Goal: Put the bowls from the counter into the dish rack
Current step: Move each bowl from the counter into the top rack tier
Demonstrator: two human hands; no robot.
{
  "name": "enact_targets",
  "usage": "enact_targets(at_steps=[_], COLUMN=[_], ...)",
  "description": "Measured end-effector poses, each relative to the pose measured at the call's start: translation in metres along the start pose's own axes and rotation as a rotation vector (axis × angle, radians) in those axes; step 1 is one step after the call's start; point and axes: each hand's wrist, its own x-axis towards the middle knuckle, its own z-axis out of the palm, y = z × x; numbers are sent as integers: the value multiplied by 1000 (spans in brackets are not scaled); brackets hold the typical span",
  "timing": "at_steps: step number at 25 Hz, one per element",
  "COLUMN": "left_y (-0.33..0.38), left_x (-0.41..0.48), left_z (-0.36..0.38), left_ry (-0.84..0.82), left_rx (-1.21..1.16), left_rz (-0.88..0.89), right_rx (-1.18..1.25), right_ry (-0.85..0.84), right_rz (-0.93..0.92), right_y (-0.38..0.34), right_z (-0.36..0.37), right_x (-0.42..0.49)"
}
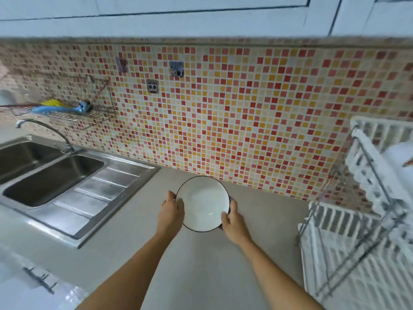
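Observation:
A white bowl (202, 203) with a thin dark rim is held over the grey counter (138, 249), near the mosaic backsplash. My left hand (171, 211) grips its left edge, thumb on the rim. My right hand (234, 220) grips its lower right edge, thumb over the rim. The bowl is empty and faces up. The white two-tier dish rack (348, 249) with a metal frame stands at the right edge of the view. Something white sits on its upper tier (400, 157), only partly in view.
A steel double sink (51, 175) with a drainboard and a curved tap (44, 128) lies to the left. A wire wall shelf (73, 113) above it holds blue and yellow items. White wall cabinets run along the top.

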Motion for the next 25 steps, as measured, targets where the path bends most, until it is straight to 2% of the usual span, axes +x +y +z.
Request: enact_targets(at_steps=[4,8,15,20,25], left_y=[14,37,140,222,303], left_x=[-77,-139,-188,-220,-251], left_z=[-36,-57,-102,-90,-25], left_ry=[-18,23,24,-79,-218], left_rx=[-186,-407,-673,-803,-771], left_rz=[85,110,389,681,844], right_rx=[127,398,596,519,417], right_ry=[53,112,215,287,438], right_rz=[-104,-9,-303,-507,-575], right_y=[-24,-53,-137,-152,-127], right_z=[-9,-21,-117,-206,-328], right_x=[-85,-145,-193,-223,-251])
